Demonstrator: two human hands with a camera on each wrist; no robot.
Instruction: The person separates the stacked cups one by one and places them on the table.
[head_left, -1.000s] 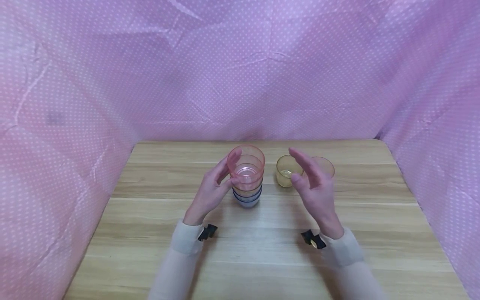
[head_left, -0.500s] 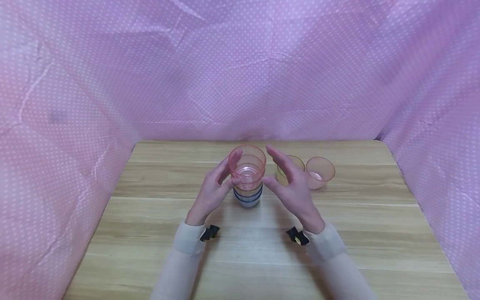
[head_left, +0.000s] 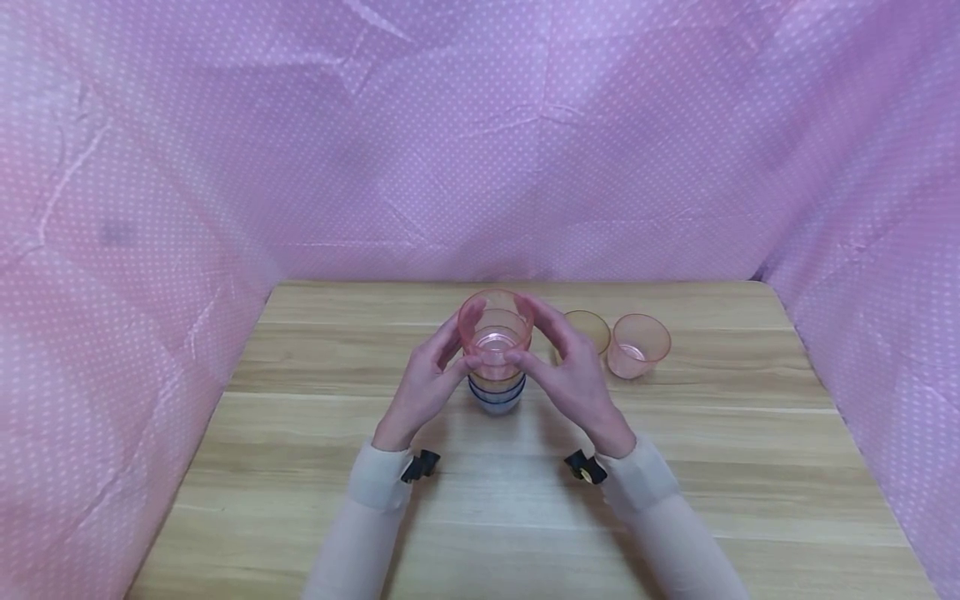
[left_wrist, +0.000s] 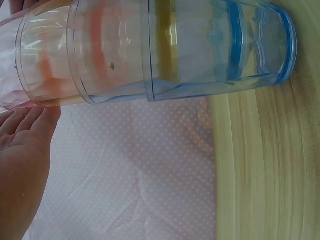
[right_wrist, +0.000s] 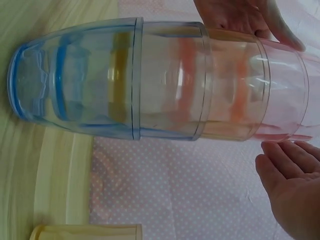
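Note:
A tall stack of clear plastic cups (head_left: pixel 496 333) stands upright at the table's middle. In the right wrist view, the blue cups (right_wrist: pixel 90 80) form its bottom part. Above them sits an amber cup (right_wrist: pixel 237 85), and pink cups (right_wrist: pixel 285 90) top the stack. My left hand (head_left: pixel 426 385) holds the pink top from the left, thumb in front and fingers behind. From the other side my right hand (head_left: pixel 579 385) holds the same pink part, thumb in front, fingers round the far side. The two thumb tips lie close together.
To the right of the stack stand a yellow cup (head_left: pixel 592 327), partly hidden behind my right hand, and a pink cup (head_left: pixel 637 348). All rest on a wooden table (head_left: pixel 300 467). A pink dotted cloth (head_left: pixel 480 150) hangs behind and at both sides.
My right hand has moved left, away from the yellow and pink cups, and now meets the stack's pink top. The left hand has stayed at the stack.

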